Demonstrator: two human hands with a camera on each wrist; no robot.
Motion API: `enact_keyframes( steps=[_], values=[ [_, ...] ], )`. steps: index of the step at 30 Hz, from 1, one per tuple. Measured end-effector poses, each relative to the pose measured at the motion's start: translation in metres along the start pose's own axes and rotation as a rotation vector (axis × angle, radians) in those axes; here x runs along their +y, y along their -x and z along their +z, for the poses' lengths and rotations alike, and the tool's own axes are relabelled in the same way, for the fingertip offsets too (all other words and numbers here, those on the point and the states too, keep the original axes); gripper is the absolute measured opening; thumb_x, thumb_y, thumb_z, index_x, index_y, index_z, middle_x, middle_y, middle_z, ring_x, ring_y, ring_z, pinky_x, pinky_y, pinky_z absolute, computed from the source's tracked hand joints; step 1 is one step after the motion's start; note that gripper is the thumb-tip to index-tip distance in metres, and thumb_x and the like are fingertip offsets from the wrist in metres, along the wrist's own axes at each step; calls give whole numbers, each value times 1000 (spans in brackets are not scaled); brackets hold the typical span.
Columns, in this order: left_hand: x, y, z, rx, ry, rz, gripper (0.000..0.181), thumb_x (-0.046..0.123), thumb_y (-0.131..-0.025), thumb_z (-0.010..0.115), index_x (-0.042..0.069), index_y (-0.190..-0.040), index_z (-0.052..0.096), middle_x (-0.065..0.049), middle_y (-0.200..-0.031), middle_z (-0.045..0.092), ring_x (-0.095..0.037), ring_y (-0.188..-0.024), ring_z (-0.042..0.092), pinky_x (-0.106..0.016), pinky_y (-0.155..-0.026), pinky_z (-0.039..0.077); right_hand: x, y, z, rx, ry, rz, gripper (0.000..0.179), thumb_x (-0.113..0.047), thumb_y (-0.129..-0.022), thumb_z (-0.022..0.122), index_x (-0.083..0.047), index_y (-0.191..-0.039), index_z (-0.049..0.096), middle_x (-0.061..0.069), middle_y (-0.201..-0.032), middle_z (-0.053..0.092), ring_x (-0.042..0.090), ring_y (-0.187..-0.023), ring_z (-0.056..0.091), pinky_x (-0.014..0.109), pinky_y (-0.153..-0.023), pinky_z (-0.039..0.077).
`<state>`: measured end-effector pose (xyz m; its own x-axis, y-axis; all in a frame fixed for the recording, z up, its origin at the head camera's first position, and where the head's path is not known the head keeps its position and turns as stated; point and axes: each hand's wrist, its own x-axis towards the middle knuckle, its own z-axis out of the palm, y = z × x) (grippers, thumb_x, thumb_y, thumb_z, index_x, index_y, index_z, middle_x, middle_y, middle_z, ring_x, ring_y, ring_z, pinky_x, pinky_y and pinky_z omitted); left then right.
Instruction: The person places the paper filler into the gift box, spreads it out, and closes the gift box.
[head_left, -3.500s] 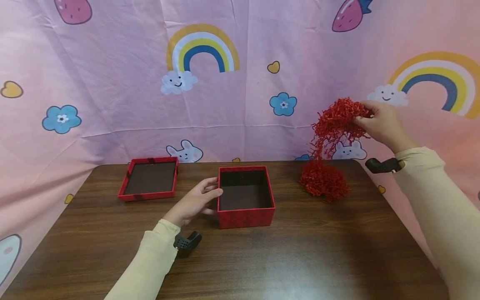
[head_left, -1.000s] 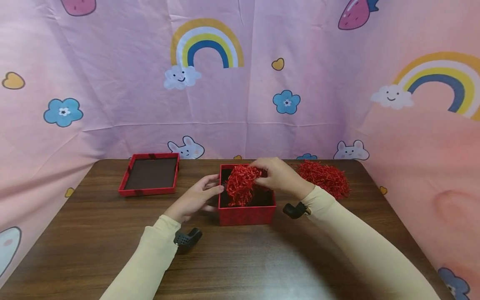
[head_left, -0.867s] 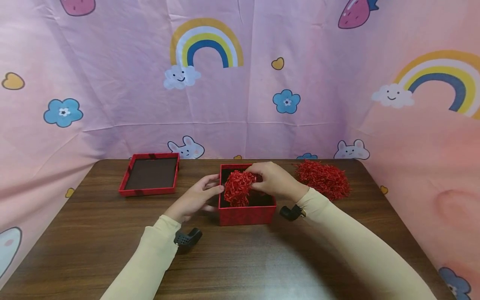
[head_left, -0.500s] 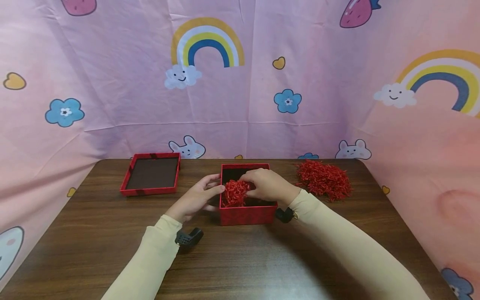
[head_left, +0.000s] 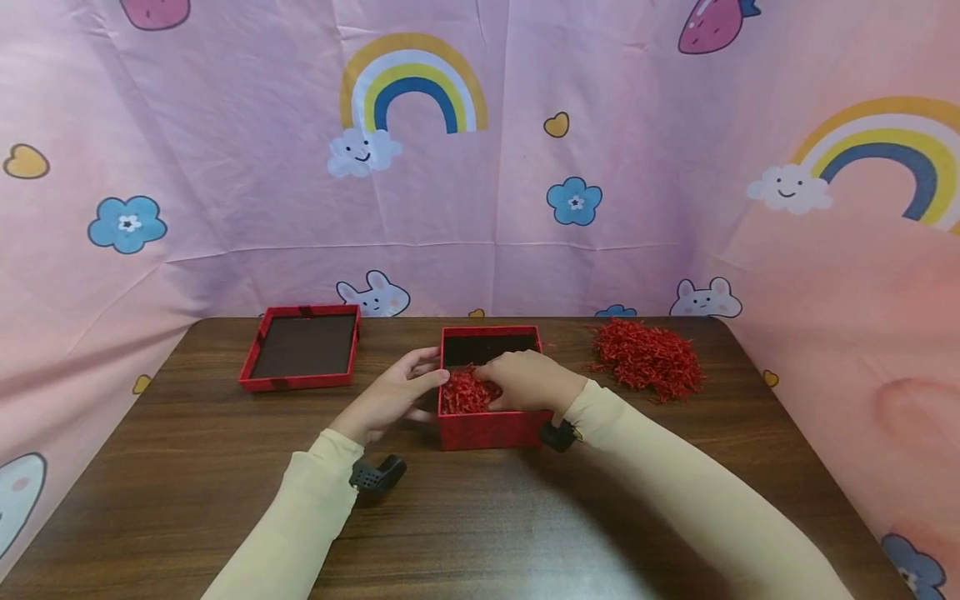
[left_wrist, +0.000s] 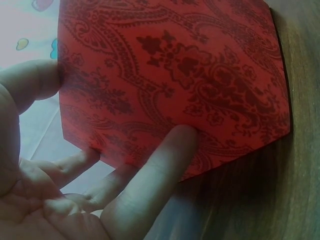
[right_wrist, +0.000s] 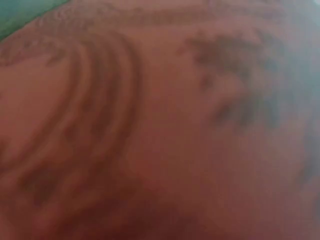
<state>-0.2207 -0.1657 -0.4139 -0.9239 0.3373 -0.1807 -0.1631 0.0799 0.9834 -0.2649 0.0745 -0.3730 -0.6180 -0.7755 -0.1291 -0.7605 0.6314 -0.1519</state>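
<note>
A square red box [head_left: 491, 432] with a dark inside stands in the middle of the table. Its outer wall [left_wrist: 150, 65] shows a dark paisley pattern in the left wrist view. My left hand [head_left: 390, 400] holds its left side, thumb at the rim and a finger [left_wrist: 160, 165] pressed on the wall. Inside the box, my right hand [head_left: 528, 382] grips a wad of red shredded paper [head_left: 463, 393] at the left front; its fingertips are partly sunk in the shreds. The right wrist view is filled by the blurred box wall [right_wrist: 165, 120].
A red lid [head_left: 303, 346] with a dark lining lies inside-up at the back left. A loose heap of red shredded paper [head_left: 648, 360] sits at the back right. The brown wooden table [head_left: 465, 533] meets a printed pink cloth [head_left: 480, 192] behind.
My right hand has brought shredded paper from the heap over to the box and down into it. The wad sits lower now, and the hand has shifted slightly left. My left hand stays put.
</note>
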Motion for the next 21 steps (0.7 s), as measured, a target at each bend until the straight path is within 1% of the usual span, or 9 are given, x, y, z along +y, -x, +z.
enact_keyframes(
  steps=[3, 5, 8, 10, 14, 16, 18, 20, 21],
  values=[
    [0, 0, 0, -1, -4, 0, 70, 29, -104, 64, 11, -161, 27, -24, -159, 36, -45, -139, 47, -54, -88, 60, -1, -2, 0, -31, 17, -15, 34, -33, -90, 82, -17, -118, 71, -4, -101, 72, 15, -92, 66, 41, -84, 57],
    [0, 0, 0, 1, 0, -9, 70, 30, -104, 64, 12, -160, 28, -22, -159, 37, -45, -140, 47, -54, -88, 60, -1, -3, -2, -26, -11, -29, 38, -31, -90, 82, -16, -122, 71, -2, -107, 73, 15, -97, 67, 41, -89, 57],
    [0, 0, 0, -5, 6, -11, 70, 31, -103, 65, 13, -161, 28, -22, -159, 37, -45, -141, 46, -53, -88, 60, 1, 0, -10, -12, -67, -61, 47, -32, -91, 81, -13, -132, 68, 2, -122, 72, 18, -112, 67, 41, -100, 54],
    [1, 1, 0, -7, 9, -10, 71, 31, -103, 65, 13, -161, 28, -22, -159, 37, -46, -140, 46, -53, -88, 60, 4, 3, -18, -8, -121, -82, 56, -34, -92, 80, -12, -140, 63, 5, -134, 68, 20, -123, 63, 41, -108, 50],
    [1, 1, 0, -4, 13, -13, 71, 31, -103, 66, 13, -161, 28, -22, -158, 37, -46, -141, 46, -53, -88, 60, 14, 15, -36, 5, -247, -75, 61, -38, -92, 79, -11, -143, 61, 6, -140, 64, 21, -129, 59, 43, -111, 47],
    [1, 1, 1, 3, 17, -14, 71, 30, -103, 66, 12, -160, 29, -22, -158, 37, -46, -140, 46, -53, -87, 61, 20, 22, -44, 28, -287, -61, 54, -36, -92, 80, -10, -137, 65, 5, -131, 68, 19, -119, 64, 42, -103, 53],
    [0, 0, 1, 14, 21, -14, 70, 29, -103, 67, 11, -160, 30, -22, -159, 37, -46, -141, 46, -53, -86, 61, 25, 26, -47, 37, -299, -67, 37, -31, -94, 79, -11, -124, 72, 1, -114, 73, 15, -102, 68, 37, -91, 58],
    [0, 0, 2, 32, 26, -14, 70, 27, -102, 67, 10, -160, 31, -22, -159, 37, -46, -140, 46, -53, -84, 61, 25, 26, -47, 22, -282, -89, 20, -26, -95, 77, -14, -110, 75, -5, -98, 73, 10, -87, 67, 32, -80, 58],
    [0, 0, 2, 41, 28, -14, 70, 26, -102, 67, 10, -160, 32, -22, -159, 37, -46, -140, 46, -53, -84, 62, 24, 25, -45, 0, -264, -109, 14, -25, -96, 76, -16, -106, 76, -8, -93, 72, 7, -83, 66, 29, -76, 58]
  ],
)
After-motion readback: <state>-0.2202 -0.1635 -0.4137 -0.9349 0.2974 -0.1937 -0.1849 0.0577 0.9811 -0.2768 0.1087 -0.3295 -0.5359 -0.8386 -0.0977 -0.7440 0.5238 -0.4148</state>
